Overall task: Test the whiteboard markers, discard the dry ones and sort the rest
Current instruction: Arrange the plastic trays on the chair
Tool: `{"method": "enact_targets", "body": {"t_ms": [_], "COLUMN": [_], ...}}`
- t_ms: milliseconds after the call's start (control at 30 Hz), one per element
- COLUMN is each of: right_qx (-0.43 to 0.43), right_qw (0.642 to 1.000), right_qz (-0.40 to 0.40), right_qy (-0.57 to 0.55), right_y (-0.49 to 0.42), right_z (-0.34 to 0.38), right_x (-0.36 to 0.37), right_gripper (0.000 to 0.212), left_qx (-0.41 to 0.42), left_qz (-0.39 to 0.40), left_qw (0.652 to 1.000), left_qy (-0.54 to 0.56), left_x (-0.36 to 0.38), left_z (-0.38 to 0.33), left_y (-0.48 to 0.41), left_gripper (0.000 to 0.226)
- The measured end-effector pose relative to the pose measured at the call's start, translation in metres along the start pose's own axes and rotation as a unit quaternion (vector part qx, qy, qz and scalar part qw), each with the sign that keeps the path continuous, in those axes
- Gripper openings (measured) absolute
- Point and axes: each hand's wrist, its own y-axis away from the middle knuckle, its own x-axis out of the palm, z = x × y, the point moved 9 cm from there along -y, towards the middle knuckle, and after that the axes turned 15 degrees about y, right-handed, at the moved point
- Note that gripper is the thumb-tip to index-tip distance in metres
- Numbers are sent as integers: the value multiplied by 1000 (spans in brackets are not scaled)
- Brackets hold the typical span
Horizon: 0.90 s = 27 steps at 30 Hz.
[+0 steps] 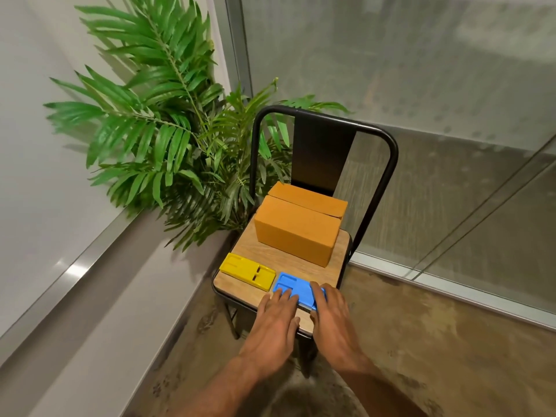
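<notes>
A flat blue plastic tray with moulded slots lies at the front right of a chair's wooden seat. My left hand rests on its near left end with straight fingers. My right hand lies over its right end, fingers reaching along the edge. Whether the fingers curl round the tray is not visible. A matching yellow tray sits to the left of the blue one. No markers show in view.
Two orange blocks stand side by side at the back of the seat, before the black metal backrest. A leafy green plant fills the corner at left. A glass wall runs behind and right; concrete floor below.
</notes>
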Motion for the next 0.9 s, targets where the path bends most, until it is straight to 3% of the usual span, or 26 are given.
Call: {"method": "enact_targets", "body": {"t_ms": [267,567,900], "right_qx": [-79,-229,-356], "right_qw": [994,968,931], "right_qz": [-70,-103,-77], "right_qy": [3,-19,-25], "right_y": [22,59,121], "right_z": [24,107,266], "right_x": [-65,-133,-154], "right_gripper": [83,70,73], "left_qx": [58,96,14], "left_qz": [-110,-304,-435], "left_qw": [992,948,900], "left_qy": [-13,4,-7], "left_x": [-43,-138,-240], "left_z": [-30,-55,-21], "left_y": [24,98,246], "left_gripper": [38,25,41]}}
